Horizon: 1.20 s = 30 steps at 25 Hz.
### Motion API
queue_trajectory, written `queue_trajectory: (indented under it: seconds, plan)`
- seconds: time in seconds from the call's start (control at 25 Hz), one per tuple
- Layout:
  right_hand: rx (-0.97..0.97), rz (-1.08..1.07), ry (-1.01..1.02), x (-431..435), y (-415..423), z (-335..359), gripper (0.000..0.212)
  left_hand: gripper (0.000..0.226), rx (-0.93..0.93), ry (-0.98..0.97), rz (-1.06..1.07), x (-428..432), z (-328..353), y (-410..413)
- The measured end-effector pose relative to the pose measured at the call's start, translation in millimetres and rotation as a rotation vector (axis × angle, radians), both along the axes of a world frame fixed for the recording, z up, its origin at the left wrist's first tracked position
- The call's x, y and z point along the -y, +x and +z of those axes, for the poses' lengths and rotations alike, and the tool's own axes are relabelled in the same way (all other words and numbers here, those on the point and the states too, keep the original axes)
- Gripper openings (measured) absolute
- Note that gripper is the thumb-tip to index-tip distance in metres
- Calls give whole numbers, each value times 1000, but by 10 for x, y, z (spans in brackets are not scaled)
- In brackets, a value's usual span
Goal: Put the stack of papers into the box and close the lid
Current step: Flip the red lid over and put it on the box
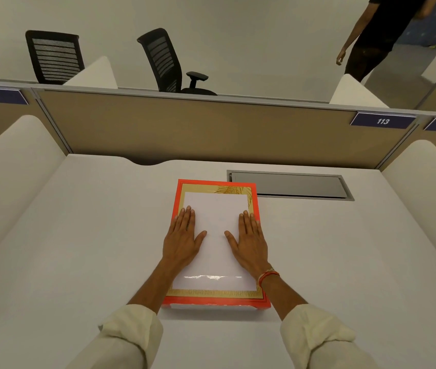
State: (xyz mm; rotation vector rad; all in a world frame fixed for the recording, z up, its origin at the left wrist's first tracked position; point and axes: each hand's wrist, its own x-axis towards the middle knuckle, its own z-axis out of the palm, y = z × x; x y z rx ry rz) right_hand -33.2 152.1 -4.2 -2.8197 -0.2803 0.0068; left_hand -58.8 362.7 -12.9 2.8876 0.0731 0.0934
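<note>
A flat red box (215,304) with a gold patterned border lies in the middle of the white desk (78,249). Its top face shows a large white rectangle (216,217) with a glossy streak near its front edge. I cannot tell whether this is paper under a clear lid window or a white panel. No loose stack of papers shows elsewhere. My left hand (183,241) lies flat, palm down, on the left side of the white area. My right hand (248,243) lies flat on its right side. Neither hand holds anything.
A grey cable hatch (291,185) is set into the desk behind the box on the right. White side dividers (11,169) and a tan back partition (211,129) enclose the desk. Two black office chairs (169,62) and a standing person (371,35) are beyond the partition.
</note>
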Motion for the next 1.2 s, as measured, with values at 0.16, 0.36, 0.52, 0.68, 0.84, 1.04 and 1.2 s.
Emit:
queue_trajectory:
  seconds: [0.16, 0.36, 0.52, 0.68, 0.84, 1.04, 1.2]
  plan:
    - [5, -3, -6, -23, 16, -59, 98, 95, 3, -13, 12, 8, -65, 11]
    - [6, -6, -21, -34, 26, -115, 93, 93, 4, -11, 18, 12, -126, 10]
    - [16, -7, -47, -35, 30, -157, 86, 91, 6, 2, 19, 22, -160, 2]
    - [41, -14, -66, -35, 14, -180, 82, 87, 20, 23, 25, 21, -185, -3]
    - [57, -22, -75, -40, 8, -183, 81, 82, 22, 39, 33, 26, -194, -6]
    - [53, -29, -77, -44, 1, -194, 82, 81, 11, 44, 40, 36, -178, -13]
    - [48, -27, -80, -44, -9, -182, 82, 82, -5, 50, 40, 36, -174, -15]
